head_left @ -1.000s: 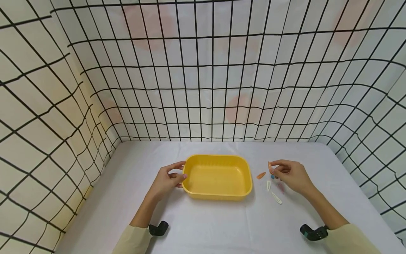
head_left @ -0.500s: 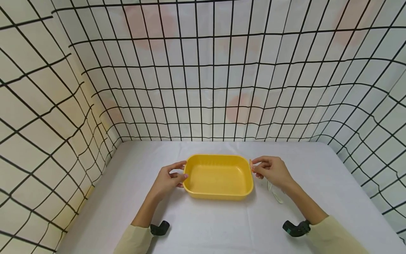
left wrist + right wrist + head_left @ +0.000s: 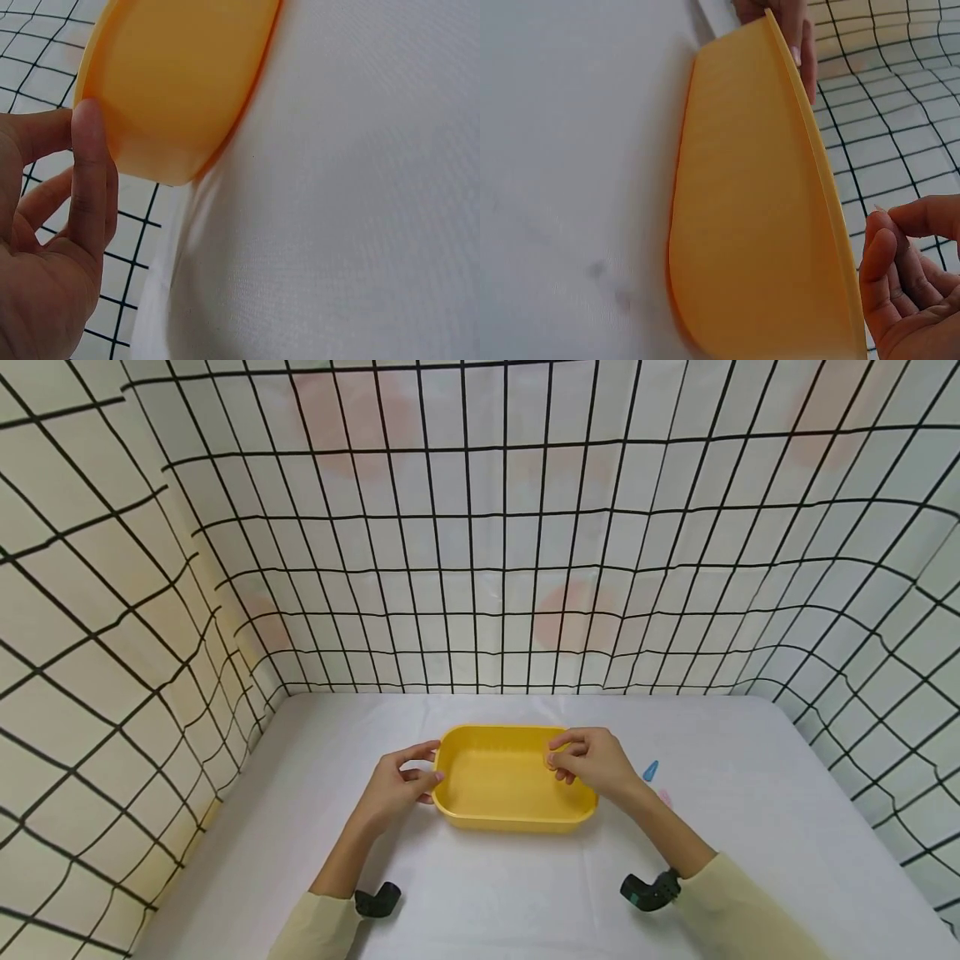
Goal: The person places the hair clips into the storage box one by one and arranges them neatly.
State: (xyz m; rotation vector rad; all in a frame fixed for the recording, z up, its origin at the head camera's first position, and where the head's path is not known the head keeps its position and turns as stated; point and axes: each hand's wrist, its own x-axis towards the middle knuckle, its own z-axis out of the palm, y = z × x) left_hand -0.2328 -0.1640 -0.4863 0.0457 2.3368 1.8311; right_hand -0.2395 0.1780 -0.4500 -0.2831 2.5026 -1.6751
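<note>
My left hand [image 3: 397, 785] pinches the left rim of a yellow plastic tub [image 3: 517, 785], thumb on the inner side in the left wrist view. My right hand [image 3: 592, 764] is over the tub's right part, thumb and forefinger together on a small orange snap hair clip, mostly hidden by the fingertips; only a small tip of it [image 3: 879, 208] shows in the right wrist view. On the table just right of the right wrist lie a blue hair clip [image 3: 650, 771] and a pink one [image 3: 664, 797]. The tub's visible floor is bare.
A white cloth covers the table [image 3: 510, 893]. Black grid mesh [image 3: 502, 568] over white sheeting stands behind it and along both sides. Each wrist wears a black camera, such as the left one [image 3: 377, 900].
My right hand has carried the orange hair clip leftward from beside the other clips to over the tub. The blue clip has come into view; the white clips are now hidden. The left hand stays put.
</note>
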